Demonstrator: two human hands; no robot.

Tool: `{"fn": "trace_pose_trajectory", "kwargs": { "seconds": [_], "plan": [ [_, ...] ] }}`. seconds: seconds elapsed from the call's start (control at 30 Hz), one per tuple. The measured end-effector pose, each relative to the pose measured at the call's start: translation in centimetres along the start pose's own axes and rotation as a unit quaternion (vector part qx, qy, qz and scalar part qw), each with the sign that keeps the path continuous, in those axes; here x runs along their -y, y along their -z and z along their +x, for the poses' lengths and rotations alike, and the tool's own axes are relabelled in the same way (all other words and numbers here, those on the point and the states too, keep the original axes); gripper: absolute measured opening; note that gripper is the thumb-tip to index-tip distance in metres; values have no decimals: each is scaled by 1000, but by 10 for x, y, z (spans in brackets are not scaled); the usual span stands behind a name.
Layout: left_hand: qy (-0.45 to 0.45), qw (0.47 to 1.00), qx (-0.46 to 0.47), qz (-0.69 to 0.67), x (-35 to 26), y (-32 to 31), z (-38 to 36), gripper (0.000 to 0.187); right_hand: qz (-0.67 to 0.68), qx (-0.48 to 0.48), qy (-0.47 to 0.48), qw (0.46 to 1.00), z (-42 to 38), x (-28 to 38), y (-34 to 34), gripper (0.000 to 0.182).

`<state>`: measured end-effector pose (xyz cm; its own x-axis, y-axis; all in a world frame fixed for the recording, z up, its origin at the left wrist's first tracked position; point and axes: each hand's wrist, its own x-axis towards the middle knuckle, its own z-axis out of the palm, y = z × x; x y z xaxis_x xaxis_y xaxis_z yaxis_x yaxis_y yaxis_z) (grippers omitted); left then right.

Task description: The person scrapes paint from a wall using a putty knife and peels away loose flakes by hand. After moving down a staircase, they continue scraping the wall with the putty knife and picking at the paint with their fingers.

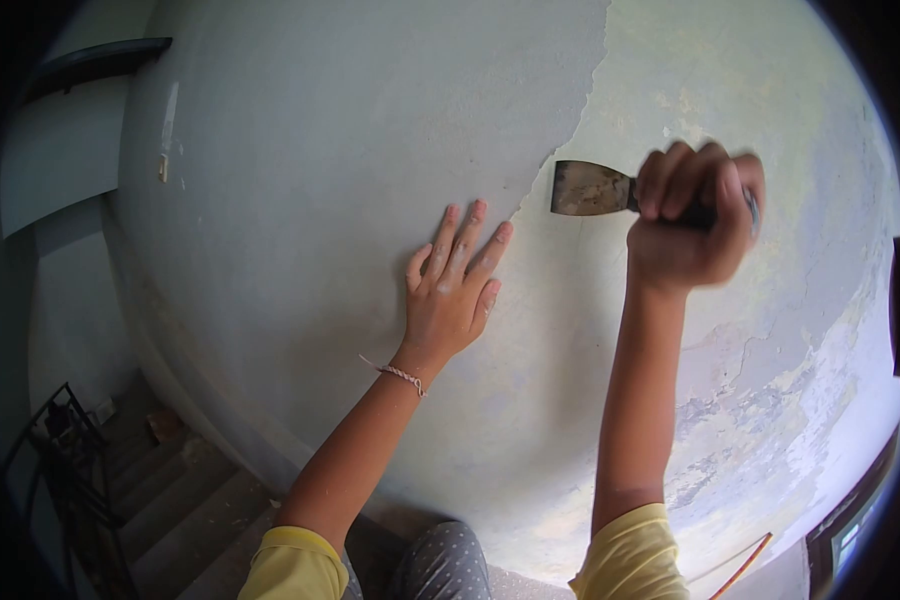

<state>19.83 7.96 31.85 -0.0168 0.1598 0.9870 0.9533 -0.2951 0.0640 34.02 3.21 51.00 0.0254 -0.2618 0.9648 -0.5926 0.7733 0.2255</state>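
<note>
My right hand (698,210) is wrapped round the dark handle of a paint scraper (590,188), held up before the wall. The wide metal blade points left, its edge close to the ragged border of the grey paint layer, and is stained brown. My left hand (454,285) lies on the grey painted wall (350,150), fingers spread, with white dust on them. Its fingertips are just left of the peeling border. To the right of that border a paler, yellowish surface (730,80) is exposed.
Stairs (185,490) with scattered debris go down at the lower left, beside a dark metal railing (70,480). Flaking patches (770,430) cover the wall at the lower right. An orange-red strip (745,565) is near the bottom right. A switch (163,168) is on the wall at left.
</note>
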Motion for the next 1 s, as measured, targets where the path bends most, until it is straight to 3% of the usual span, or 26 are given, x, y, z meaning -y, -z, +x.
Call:
{"fn": "trace_pose_trajectory", "kwargs": {
  "seconds": [0.07, 0.17, 0.47, 0.57, 0.8, 0.87, 1.0],
  "plan": [
    [47, 999, -8, -9, -2, 0, 0, 61, -5, 8, 101, 995, -25, 9, 6, 21],
    [77, 997, -27, -14, 3, -2, 3, 64, -12, -93, 152, 984, -63, 22, 4, 24],
    [19, 961, -22, -276, 20, 16, 15, 75, -50, -108, 113, 986, -120, 1, -3, 26],
    [27, 958, -28, -285, 19, 15, 15, 73, -19, -112, 151, 982, -124, 2, -10, 23],
    [34, 946, -32, -320, 15, 13, 10, 70, -31, -146, 115, 982, -127, -1, -8, 24],
    [50, 936, -35, -347, 16, 13, 11, 69, -4, -167, 186, 968, -128, 10, -12, 25],
    [77, 919, -7, -386, 13, 20, 13, 65, -22, -164, 139, 976, -133, -10, -5, 27]
  ]
}}
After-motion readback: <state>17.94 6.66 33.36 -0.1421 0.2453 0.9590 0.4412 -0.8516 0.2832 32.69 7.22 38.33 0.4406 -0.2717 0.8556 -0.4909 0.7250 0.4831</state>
